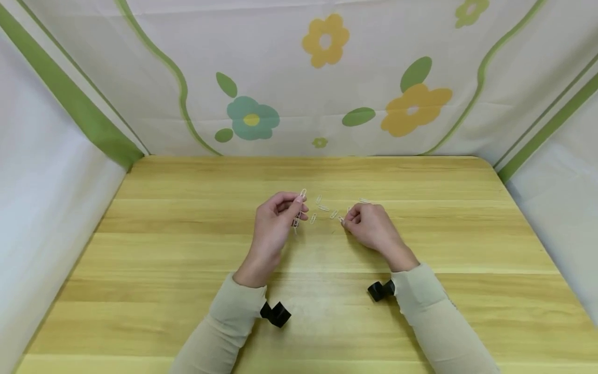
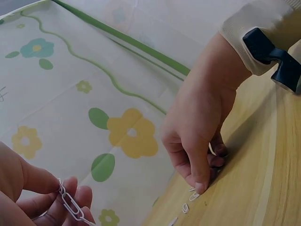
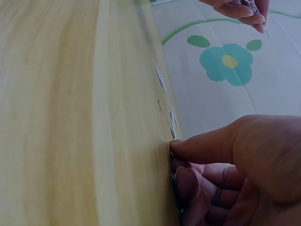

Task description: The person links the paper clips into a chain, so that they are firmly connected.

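Sleeves (image 1: 439, 317) run out of frame. The left hand (image 1: 274, 224) pinches a partly hidden paperclip chain (image 2: 72, 205); the right hand (image 1: 372, 226) pinches a half-covered single paperclip (image 1: 340, 218).

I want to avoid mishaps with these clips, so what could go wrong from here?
The paper clip chain hangs from the left hand with its lower end free, so it might slip or tangle. Loose paper clips lie close together beside the right hand, which could nudge or scatter them on the wooden table.
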Motion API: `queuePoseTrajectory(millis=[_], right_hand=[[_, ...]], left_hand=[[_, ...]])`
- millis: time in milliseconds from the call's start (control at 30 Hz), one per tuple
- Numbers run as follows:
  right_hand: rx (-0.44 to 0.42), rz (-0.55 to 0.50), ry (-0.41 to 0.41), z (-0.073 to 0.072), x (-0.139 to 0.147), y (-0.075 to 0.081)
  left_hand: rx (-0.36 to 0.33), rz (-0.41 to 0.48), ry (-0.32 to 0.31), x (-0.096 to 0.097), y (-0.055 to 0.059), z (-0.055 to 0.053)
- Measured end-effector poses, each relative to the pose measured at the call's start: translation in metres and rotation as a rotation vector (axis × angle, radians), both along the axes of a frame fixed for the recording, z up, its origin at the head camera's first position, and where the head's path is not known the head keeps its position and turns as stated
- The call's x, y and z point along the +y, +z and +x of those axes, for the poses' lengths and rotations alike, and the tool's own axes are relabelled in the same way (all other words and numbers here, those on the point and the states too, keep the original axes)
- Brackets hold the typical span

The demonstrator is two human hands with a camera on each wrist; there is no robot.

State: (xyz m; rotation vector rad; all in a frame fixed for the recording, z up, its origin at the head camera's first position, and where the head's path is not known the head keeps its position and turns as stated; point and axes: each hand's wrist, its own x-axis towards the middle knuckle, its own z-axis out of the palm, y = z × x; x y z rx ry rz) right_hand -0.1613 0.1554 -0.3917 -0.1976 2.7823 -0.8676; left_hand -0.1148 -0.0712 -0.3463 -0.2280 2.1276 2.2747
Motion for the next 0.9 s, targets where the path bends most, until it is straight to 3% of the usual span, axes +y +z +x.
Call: queuePoseTrajectory(millis=[233, 467, 900], right_hand=[[-0.007, -0.004, -0.001, 0.006, 0.001, -0.002], [0.019, -0.002, 0.006, 0.002, -0.001, 0.009], [0.024, 0.013, 0.001, 0.007, -0.001, 0.014]], left_hand=[[-0.007, -0.012, -0.027, -0.001, -0.004, 0.006], [0.011, -0.004, -0.044, -0.002, 0.005, 0.005], [-0.010, -0.007, -0.073, -0.001, 0.011, 0.009]])
